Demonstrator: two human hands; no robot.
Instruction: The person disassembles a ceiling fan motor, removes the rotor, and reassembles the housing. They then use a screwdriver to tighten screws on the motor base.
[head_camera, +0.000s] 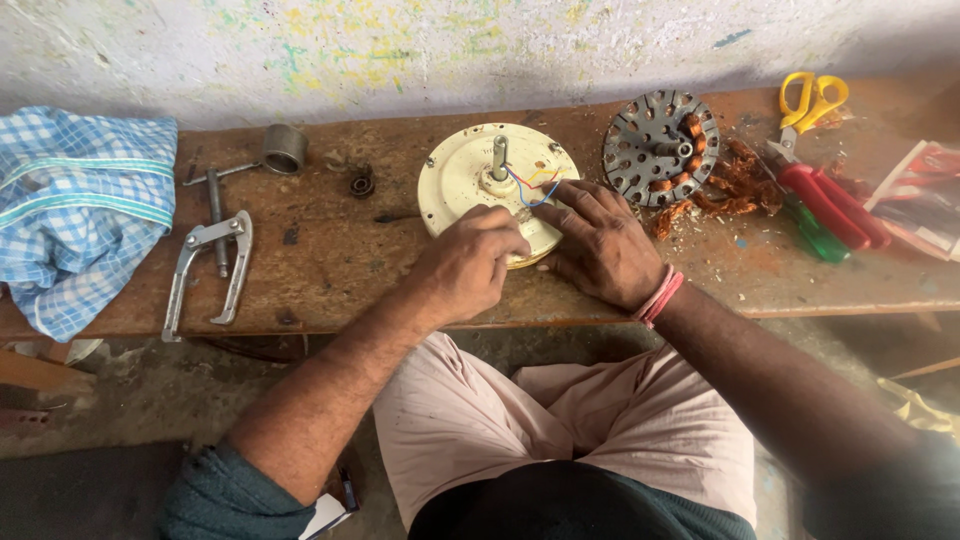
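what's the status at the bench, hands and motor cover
Left hand closed on near rim of cream motor cover. Right hand flat on it, fingertips by coloured wires. Nothing blocking.

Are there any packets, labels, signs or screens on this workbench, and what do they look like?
Packet: far right edge of the wooden bench, beside the red-handled and green-handled tools; flat, rectangular, red and white with a dark panel, partly cut off by the picture's edge.
No signs or screens show, and no label shows on the cream round motor housing under the left hand and right hand.
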